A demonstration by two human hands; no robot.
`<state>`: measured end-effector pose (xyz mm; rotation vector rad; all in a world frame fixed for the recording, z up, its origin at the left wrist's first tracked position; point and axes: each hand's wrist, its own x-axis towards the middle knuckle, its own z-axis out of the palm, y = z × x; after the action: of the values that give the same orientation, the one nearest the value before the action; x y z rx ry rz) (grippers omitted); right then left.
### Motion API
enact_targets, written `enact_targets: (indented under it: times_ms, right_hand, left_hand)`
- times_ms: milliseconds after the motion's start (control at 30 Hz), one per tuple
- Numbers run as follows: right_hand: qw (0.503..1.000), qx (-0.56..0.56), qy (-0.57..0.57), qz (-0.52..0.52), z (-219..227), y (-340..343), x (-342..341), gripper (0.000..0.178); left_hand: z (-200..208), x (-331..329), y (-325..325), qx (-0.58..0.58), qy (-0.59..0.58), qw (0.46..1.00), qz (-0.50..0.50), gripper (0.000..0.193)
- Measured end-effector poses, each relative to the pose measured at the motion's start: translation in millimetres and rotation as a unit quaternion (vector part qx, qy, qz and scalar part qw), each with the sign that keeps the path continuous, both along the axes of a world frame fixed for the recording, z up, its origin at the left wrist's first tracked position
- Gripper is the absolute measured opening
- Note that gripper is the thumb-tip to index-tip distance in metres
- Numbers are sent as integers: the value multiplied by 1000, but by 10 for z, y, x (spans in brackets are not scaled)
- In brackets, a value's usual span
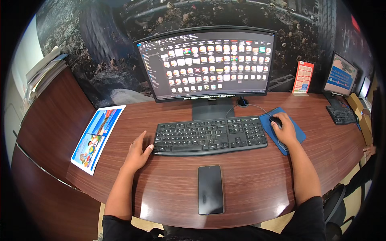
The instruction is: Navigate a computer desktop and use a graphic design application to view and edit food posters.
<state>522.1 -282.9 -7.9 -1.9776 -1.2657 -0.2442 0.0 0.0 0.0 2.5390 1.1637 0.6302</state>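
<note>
My right hand [284, 129] is wrapped over a black computer mouse [275, 121] on a blue mouse pad [298, 132]. My left hand [138, 154] rests on the desk by the left end of a black keyboard [209, 150], its fingers stretched out and nothing in them. Behind the keyboard stands a wide curved monitor [213, 64], its dark screen filled with rows of file icons. Between my forearms a black smartphone [210, 190] lies face up, its screen dark.
Printed sheets [97, 138] lie at the desk's left side, by a wooden partition [52, 108] topped with stacked papers [44, 74]. At the right are a red and white stand-up card [303, 78], a second monitor [341, 76] and another keyboard [341, 115]. Someone else's hand [369, 150] shows at the right edge.
</note>
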Motion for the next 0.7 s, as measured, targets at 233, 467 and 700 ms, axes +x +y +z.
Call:
enact_targets:
  times_ms: [233,467,700]
  right_hand:
    - [999,21,-30,-10,-80,26,100,28]
    - [999,14,-28,16,-143,34,140,29]
    - [999,12,-35,14,-174,10,130,30]
  left_hand:
    - [12,213,-85,-73,-29,996,-49,67]
    - [-43,111,-38,-89,-65,992,-65,70]
    - [22,165,-161,0,-35,998,-55,67]
